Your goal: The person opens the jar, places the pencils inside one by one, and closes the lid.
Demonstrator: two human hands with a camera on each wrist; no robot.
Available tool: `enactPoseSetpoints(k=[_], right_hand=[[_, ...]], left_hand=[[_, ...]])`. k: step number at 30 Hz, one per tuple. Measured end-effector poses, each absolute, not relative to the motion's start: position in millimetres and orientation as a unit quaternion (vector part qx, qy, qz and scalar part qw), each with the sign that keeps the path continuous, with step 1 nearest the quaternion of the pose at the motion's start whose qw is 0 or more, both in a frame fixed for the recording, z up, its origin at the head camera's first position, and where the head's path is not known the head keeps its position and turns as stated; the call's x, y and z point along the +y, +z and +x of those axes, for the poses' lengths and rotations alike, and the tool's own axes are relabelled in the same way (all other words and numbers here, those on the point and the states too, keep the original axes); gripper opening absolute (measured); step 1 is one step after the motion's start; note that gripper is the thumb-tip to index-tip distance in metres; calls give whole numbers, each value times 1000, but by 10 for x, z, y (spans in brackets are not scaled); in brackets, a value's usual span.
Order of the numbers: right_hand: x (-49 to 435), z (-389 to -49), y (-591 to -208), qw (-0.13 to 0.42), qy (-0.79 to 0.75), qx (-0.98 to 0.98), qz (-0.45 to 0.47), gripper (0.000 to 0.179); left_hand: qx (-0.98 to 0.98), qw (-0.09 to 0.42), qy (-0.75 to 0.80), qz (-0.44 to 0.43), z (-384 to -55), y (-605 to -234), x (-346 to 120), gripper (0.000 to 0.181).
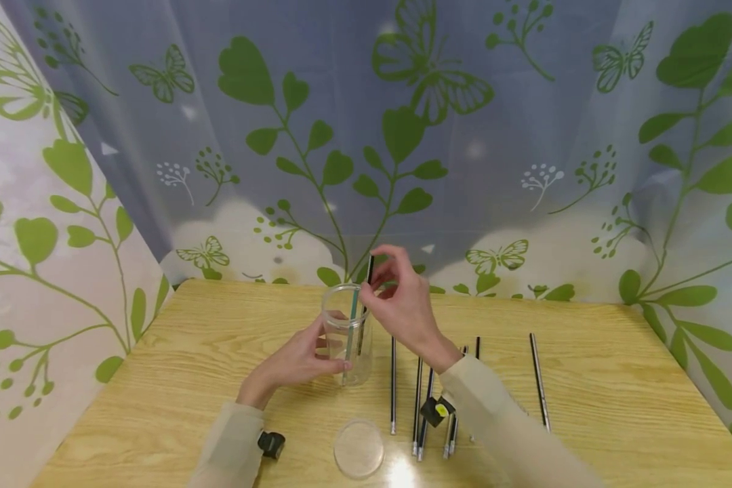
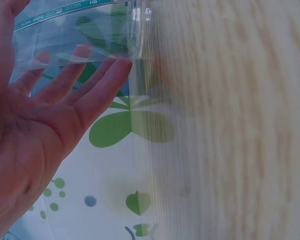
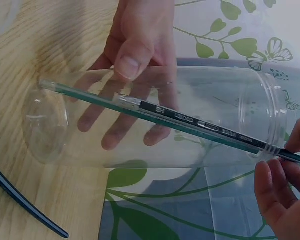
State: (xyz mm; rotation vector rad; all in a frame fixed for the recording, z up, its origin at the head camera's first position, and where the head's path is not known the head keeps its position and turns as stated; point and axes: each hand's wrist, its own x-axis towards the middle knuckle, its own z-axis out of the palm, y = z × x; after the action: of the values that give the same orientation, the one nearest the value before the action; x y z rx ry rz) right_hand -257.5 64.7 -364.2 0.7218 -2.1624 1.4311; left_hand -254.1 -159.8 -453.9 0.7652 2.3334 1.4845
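The work looks barely begun; from the left, one green pencil (image 1: 352, 317) already reaches the base of the clear jar (image 1: 361, 371), its lid (image 1: 358, 449) off and lying toward the desk's (image 1: 610, 379) front edge; one black pencil (image 3: 187, 120) is part-way in, its lower end short of the base; several loose pencils (image 1: 393, 388) remain toward the right edge, some partly hidden by the right sleeve (image 1: 503, 413).

The left hand (image 1: 299, 356) has thumb and spread fingers wrapped round the jar, which is nearly upright by the far edge; the jar is tall, round and see-through, ridged at the rim; the green pencil leans inside, marked HB; the black one slants beside it, silver-banded eraser end down; the right hand's (image 1: 405, 308) fingers are clamped on its upper part at the rim.
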Motion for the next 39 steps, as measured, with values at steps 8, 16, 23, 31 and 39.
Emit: enactPoseSetpoints(k=[8, 16, 23, 31, 39], right_hand=[[654, -2551, -3712, 231, 505, -784, 276, 23], [666, -2531, -3749, 229, 476, -794, 300, 8], [672, -2525, -3762, 220, 454, -807, 308, 4], [671, -2527, -3744, 210, 447, -811, 314, 5], [688, -2561, -3781, 257, 429, -792, 351, 6]], left_hand=[[804, 136, 513, 268, -2529, -4532, -1597, 77], [805, 137, 513, 265, -2531, -4530, -1601, 80], [809, 135, 510, 260, -2518, -4523, -1605, 79], [810, 133, 509, 260, -2527, -4513, -1604, 80], [810, 133, 510, 258, -2526, -4533, -1606, 79]])
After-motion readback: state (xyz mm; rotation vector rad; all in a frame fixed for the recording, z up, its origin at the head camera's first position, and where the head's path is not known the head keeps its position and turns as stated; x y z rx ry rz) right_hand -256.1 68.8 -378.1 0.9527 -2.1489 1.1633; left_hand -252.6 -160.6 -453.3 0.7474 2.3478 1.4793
